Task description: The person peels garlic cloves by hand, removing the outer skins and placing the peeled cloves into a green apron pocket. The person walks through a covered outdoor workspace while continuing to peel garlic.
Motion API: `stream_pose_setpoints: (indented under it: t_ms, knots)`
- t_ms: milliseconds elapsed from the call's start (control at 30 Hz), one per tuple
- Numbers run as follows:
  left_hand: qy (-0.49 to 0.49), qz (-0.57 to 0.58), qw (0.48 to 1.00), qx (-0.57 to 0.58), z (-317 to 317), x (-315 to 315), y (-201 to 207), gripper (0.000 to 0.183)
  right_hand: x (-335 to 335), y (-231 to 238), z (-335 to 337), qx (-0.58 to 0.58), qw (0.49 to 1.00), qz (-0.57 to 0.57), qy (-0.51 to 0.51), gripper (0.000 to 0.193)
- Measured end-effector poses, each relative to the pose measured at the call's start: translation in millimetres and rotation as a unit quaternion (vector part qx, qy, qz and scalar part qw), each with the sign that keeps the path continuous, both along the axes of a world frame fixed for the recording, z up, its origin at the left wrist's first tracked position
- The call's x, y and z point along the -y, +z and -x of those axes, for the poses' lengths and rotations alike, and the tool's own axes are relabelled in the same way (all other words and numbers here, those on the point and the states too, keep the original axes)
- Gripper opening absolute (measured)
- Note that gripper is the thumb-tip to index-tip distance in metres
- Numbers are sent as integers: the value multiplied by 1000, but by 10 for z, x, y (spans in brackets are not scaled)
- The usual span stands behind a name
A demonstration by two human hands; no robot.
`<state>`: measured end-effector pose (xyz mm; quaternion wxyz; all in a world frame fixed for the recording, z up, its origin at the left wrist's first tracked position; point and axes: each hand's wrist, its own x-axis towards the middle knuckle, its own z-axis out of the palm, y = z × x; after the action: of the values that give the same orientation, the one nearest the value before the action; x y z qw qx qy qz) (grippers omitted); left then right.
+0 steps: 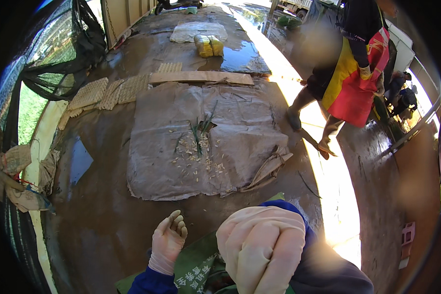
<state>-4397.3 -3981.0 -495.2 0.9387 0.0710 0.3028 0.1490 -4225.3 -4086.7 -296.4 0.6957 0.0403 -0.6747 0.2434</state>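
Observation:
My left hand (167, 241), in a thin pale glove, is raised at the lower middle with its fingers loosely curled together. I see nothing in it. My right hand (262, 247), gloved alike, is large and close to the camera, its fingers bent into a fist. Whatever it may hold is hidden. Below both hands lies a green apron (193, 267) with white print. Beyond them a flattened brown sheet (157, 142) is spread on the ground. Small pale scraps (215, 168) and several long green leaves (198, 137) are scattered over its middle.
A wooden plank (201, 77) lies along the sheet's far edge, with egg trays (88, 93) to its left. Farther off is a yellow bundle (208, 46). At right a person in a red and yellow apron (355, 81) walks by. Dark netting (59, 73) hangs at left.

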Motion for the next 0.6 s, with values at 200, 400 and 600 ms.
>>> stream_pose_setpoints:
  t_ms: [200,400,600]
  knots:
    - [-5,5,1000,3,24,-5,38,31,70,-25,41,4,999,7,-50,16]
    - [-4,-11,1000,-16,10,2,52,31,30,-14,36,16,999,2,-44,16]
    - [-5,-12,1000,-3,1,-2,43,30,31,-45,45,15,999,28,-4,15]
